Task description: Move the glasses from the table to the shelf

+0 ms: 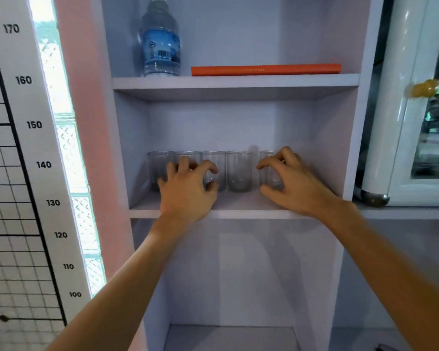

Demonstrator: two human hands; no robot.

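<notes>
1. Five clear glasses stand upright in a row on the middle shelf of a pale cabinet, set toward the back. The four on the left sit close side by side; the fifth, on the right, stands a little apart.
2. Left hand is in front of the second and third glasses, fingers curled, thumb and forefinger arched around the third glass. Whether the grip actually presses the glass or hangs just off it, I cannot tell.
3. Right hand is at the fifth glass, fingers curved and spread around it. The thumb sits low near the base and the fingers near the rim. The grip looks loose; contact is unclear.
4. The shelf above holds a water bottle and a flat orange book. The compartment below shows nothing in it.
5. The desk is not in view, so any glasses left on it cannot be counted.
6. Judgement: the task is well along, possibly at its end. The hands seem to be setting down or letting go of the last pair.
</notes>
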